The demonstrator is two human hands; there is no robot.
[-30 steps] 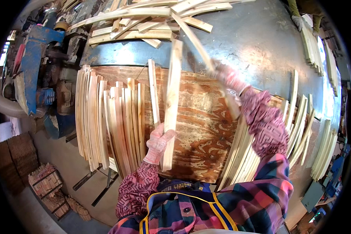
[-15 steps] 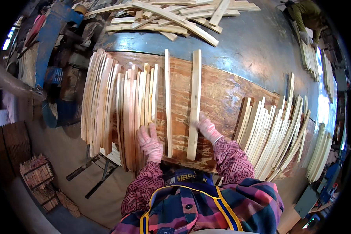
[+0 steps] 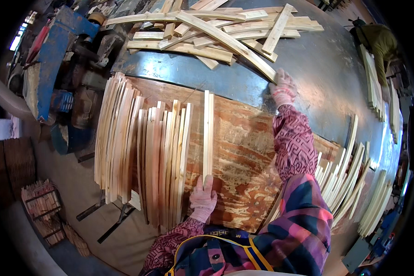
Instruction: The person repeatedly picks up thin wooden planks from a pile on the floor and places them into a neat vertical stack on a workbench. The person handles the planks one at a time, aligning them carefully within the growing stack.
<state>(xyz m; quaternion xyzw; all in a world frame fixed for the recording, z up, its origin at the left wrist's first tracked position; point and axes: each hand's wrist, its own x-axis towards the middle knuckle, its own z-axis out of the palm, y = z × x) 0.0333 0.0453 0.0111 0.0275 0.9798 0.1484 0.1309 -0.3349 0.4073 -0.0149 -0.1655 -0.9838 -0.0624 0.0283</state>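
My left hand, in a pink-and-white glove, rests at the near end of two pale wooden strips lying side by side on the plywood board. Its fingers point forward, stretched out against the strips. Far forward and to the right, my gloved right hand is at the near right end of a long wooden strip, thumb and fingers closed about that end. This strip lies slanted on top of a loose pile of strips. Left of my left hand stands a row of upright-edged strips.
A denser row of strips lines the board's left side. More strips lie at right, partly behind my sleeve. The pile rests on a dark metal tabletop. Blue machinery stands far left. A co-worker bends over strips at far right.
My right hand has left the strip on the board and reached forward to the pile. The two strips that lay apart are now together. My left hand has shifted right to their near end.
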